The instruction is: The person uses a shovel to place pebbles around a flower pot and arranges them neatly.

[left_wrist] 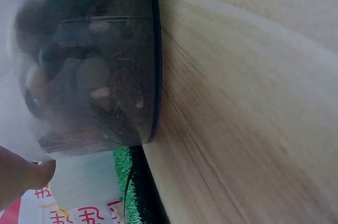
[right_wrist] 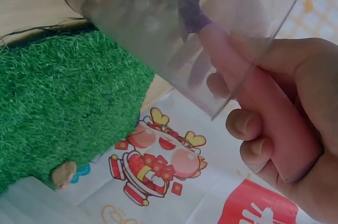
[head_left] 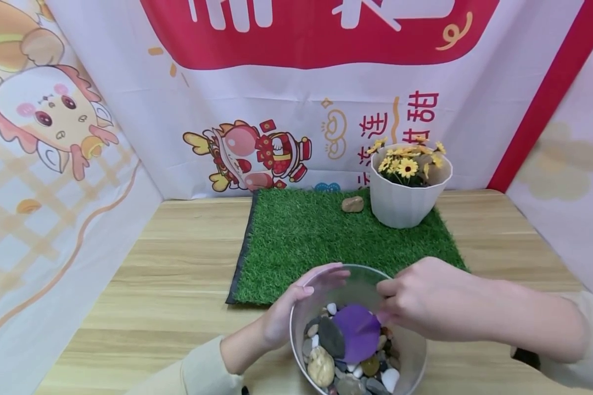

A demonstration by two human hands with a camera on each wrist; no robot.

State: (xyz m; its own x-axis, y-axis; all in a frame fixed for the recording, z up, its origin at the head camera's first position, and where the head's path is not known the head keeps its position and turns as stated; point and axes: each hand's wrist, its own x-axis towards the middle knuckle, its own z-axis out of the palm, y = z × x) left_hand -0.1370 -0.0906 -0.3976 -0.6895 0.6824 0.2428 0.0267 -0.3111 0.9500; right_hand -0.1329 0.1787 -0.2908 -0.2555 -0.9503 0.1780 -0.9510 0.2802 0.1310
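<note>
A clear plastic bucket (head_left: pixel 410 365) stands on the table, holding stones of several colours and, low down, dark soil seen through its wall in the left wrist view. My left hand (head_left: pixel 296 302) holds its left side near the rim, fingers along the outside. My right hand (head_left: pixel 425 299) grips the pink handle (right_wrist: pixel 274 118) of a small trowel, whose rounded purple blade (head_left: pixel 358 334) is down inside the bucket among the stones. Beside the blade lie a dark flat stone (head_left: pixel 331 337) and a pale yellowish stone (head_left: pixel 321 366).
Behind the bucket a green turf mat (head_left: pixel 306 236) lies on the wooden table (head_left: pixel 168 307). On it stand a white pot (head_left: pixel 400 206) with yellow flowers (head_left: pixel 406 167) and a brown stone (head_left: pixel 352 204). A printed cloth (head_left: pixel 267 99) hangs at the back.
</note>
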